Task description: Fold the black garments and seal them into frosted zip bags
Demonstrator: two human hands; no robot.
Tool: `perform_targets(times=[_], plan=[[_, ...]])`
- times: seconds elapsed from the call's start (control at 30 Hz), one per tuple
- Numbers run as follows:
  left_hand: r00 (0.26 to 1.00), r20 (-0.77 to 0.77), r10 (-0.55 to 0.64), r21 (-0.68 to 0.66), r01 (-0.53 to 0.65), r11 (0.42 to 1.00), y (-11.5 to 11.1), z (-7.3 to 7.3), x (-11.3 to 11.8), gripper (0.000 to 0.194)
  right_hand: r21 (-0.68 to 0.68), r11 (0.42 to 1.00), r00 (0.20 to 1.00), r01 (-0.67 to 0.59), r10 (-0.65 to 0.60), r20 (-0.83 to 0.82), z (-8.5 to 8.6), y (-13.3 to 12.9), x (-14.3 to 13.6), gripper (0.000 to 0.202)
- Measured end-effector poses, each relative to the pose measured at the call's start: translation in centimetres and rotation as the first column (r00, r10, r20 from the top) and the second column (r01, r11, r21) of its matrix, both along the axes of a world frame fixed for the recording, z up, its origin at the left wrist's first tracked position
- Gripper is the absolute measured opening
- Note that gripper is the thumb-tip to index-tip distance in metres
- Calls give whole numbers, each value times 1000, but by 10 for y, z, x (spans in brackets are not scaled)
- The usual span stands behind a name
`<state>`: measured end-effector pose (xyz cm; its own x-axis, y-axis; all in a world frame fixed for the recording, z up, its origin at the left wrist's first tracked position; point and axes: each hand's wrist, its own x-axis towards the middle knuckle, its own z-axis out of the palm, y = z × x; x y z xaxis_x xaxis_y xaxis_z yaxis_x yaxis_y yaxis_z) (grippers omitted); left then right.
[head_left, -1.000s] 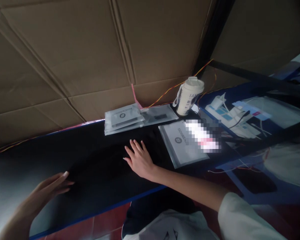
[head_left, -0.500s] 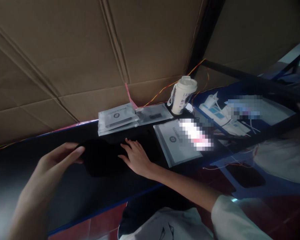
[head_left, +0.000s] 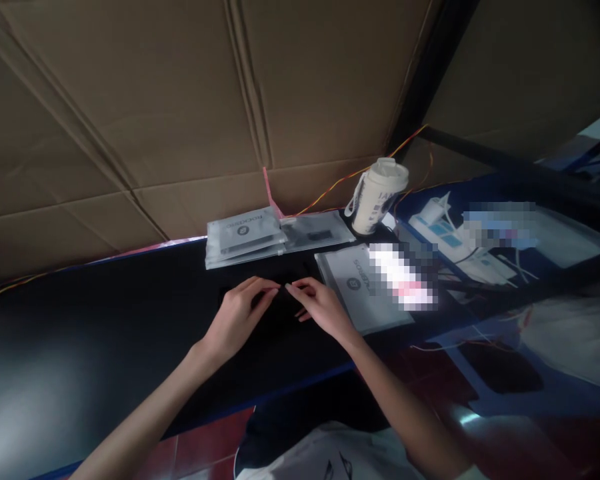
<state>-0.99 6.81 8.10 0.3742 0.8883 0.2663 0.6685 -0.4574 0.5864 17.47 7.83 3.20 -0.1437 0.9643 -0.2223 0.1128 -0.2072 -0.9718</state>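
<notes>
My left hand and my right hand meet almost fingertip to fingertip above the black table. Both pinch at a black item whose outline hardly stands out from the dark surface. Just right of my right hand lies a translucent zip bag with a printed logo. Behind the hands, similar bags are stacked, and another bag beside them shows a small dark item inside.
A white lidded cup stands at the back of the table. A white power strip with cables is at the right. Cardboard rises behind the table, with a red-yellow wire along it.
My left hand has moved right, close to my right hand. My right hand has gone from spread fingers on the black item to a pinch. The view has shifted slightly.
</notes>
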Motion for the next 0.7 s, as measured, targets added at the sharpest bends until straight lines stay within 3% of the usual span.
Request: perform_targets(times=[0.07,0.13,0.33,0.53,0.63,0.7], plan=[[998,-30,53,115,-50,992,-4,-11,-12,23,23,1000,1000,-17,17,3,-8,1,1,30],[992,-122,43,192,-19,981,-5,-23,-22,25,55,998,1000,-22,21,19,-13,1,2,25],[877,-479,-19,180,119,977,-6,-63,-30,46,206,978,989,-18,-13,149,-12,1,4,19],[851,-525,-3,186,118,976,-9,-73,-31,50,277,961,962,-2,-73,262,-3,-2,10,14],[861,-508,8,198,108,974,-9,-75,-31,50,335,942,845,11,-187,500,5,-12,22,16],[869,-495,17,203,97,974,-9,-75,-31,50,340,940,647,-23,-245,722,10,-21,27,24]])
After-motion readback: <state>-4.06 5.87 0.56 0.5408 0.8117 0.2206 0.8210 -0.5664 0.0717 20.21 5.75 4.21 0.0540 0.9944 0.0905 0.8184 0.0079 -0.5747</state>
